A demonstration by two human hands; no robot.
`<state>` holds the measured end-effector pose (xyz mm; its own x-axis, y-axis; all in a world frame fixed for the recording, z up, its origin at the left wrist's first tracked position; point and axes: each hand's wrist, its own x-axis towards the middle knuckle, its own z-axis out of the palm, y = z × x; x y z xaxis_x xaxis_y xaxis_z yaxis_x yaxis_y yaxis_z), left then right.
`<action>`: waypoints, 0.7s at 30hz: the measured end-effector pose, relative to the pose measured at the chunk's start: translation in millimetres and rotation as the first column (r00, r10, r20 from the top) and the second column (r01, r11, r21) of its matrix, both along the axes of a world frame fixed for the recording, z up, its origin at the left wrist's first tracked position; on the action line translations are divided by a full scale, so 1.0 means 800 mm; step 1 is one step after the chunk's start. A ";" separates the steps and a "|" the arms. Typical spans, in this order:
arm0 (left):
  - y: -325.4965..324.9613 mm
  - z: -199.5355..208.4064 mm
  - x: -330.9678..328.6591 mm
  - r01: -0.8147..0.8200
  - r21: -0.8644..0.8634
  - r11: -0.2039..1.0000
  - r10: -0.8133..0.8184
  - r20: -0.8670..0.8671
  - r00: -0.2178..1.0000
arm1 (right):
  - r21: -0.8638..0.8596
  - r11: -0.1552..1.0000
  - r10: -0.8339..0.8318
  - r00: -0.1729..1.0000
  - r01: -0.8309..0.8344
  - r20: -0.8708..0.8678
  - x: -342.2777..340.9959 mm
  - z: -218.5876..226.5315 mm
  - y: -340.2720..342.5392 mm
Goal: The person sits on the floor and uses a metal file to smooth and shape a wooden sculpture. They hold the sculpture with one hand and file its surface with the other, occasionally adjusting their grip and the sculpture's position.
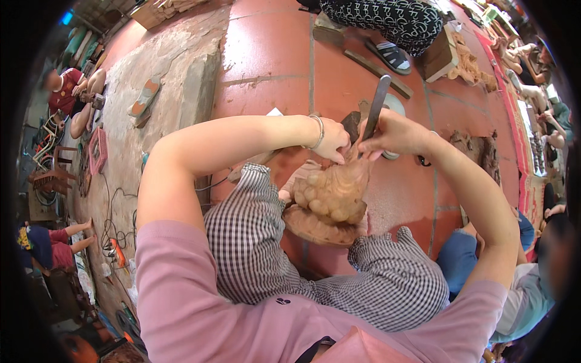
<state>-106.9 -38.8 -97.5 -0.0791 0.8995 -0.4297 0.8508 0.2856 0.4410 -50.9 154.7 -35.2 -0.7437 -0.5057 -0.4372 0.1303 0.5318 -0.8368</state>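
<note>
Seated worker, checked trousers (248,218). Knobbly brown carving (331,190) sits low between the knees, narrowing to a tip at the far end, over a thick rounded wooden piece (321,228) on the near side. Whether the two are joined, cannot tell.

Right hand (394,134) is closed around a long, flat, dark tool (379,100), rounded end up and tilted away, lower end down by the carving's tip. Left hand (333,144) is bent in from the other side, fingers bunched at that same tip — clamped or merely resting, cannot tell.

Step in hand, by my reading: close tool work on the narrow end. The next stroke seems to call for a firm brace from the left, with its fingertips out of the tool's line; they lie very near it now.

Edges and room: the knees hem the carving in on both sides. Past the right hand, a pale round object (394,106) and a wooden bar (378,72) lie on the red tiles (260,36), with a co-worker's sandalled foot (393,57) just beyond — little swing room there. Tile ahead and to the left offers more.
</note>
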 end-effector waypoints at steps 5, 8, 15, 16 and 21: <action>0.005 -0.021 -0.018 -0.014 0.071 0.997 -0.007 0.289 0.957 | -0.063 0.996 -0.055 0.997 0.058 0.047 -0.004 -0.034 -0.003; 0.000 -0.058 -0.041 -0.075 0.098 0.992 0.027 0.421 0.906 | -0.195 0.978 -0.037 0.985 0.070 0.168 -0.014 -0.064 -0.004; -0.040 -0.040 -0.027 -0.570 -0.051 0.820 0.362 0.819 0.446 | -0.126 0.992 0.014 0.972 0.016 0.237 0.000 -0.109 -0.009; -0.043 -0.034 -0.025 -0.590 -0.055 0.806 0.380 0.812 0.443 | -0.115 0.993 0.051 0.981 -0.030 0.185 0.002 -0.114 -0.012; -0.038 -0.037 -0.005 -0.615 0.001 0.789 0.386 0.777 0.497 | 0.113 0.988 0.107 0.994 -0.105 -0.011 0.013 -0.116 -0.033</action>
<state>-110.9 -68.8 -127.3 -0.3290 0.8844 -0.3310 -0.0231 0.3428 0.9391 -40.7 128.4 -128.3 -0.6962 -0.5305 -0.4836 0.0545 0.6326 -0.7725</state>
